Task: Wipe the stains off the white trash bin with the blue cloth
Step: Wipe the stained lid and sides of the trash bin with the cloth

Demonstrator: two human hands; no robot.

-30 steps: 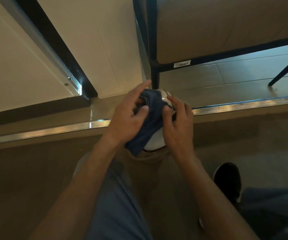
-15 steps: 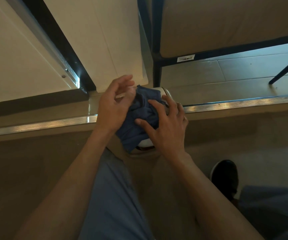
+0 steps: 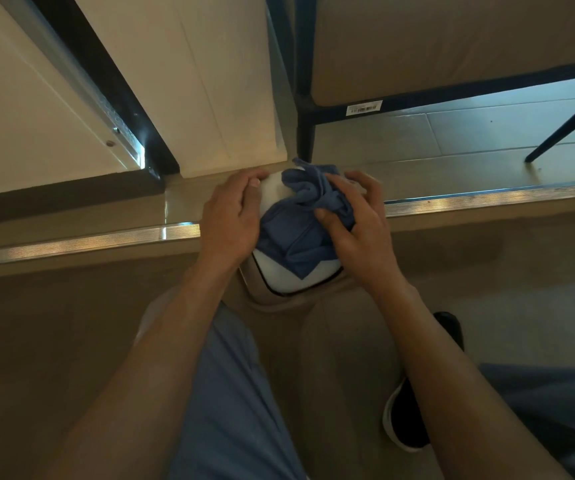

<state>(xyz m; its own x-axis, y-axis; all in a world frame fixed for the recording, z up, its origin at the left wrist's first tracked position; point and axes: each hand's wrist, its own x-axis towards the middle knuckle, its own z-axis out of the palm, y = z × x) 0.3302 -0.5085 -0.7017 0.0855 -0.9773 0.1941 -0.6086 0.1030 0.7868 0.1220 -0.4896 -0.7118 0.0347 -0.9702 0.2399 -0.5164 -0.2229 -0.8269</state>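
Note:
A small white trash bin [image 3: 272, 192] stands on the floor just in front of my knees, seen from above. A crumpled blue cloth [image 3: 300, 216] lies over its lid and covers most of it. My left hand [image 3: 232, 216] rests flat against the bin's left side, fingers straight, thumb on the white lid. My right hand [image 3: 355, 220] is on the right, with fingers and thumb curled into the bunched cloth on top of the bin. The bin's near edge with a dark rim [image 3: 289, 285] shows below the cloth.
A metal floor strip [image 3: 487, 199] runs across behind the bin. A dark-framed chair or sofa leg [image 3: 305, 136] stands right behind it, a white door panel [image 3: 189, 81] to the back left. My knees and a black shoe [image 3: 414, 410] are close below.
My left hand let go of the cloth and moved to the bin's left side. My right hand shifted onto the cloth's right part and bunched it; more white lid shows at the left.

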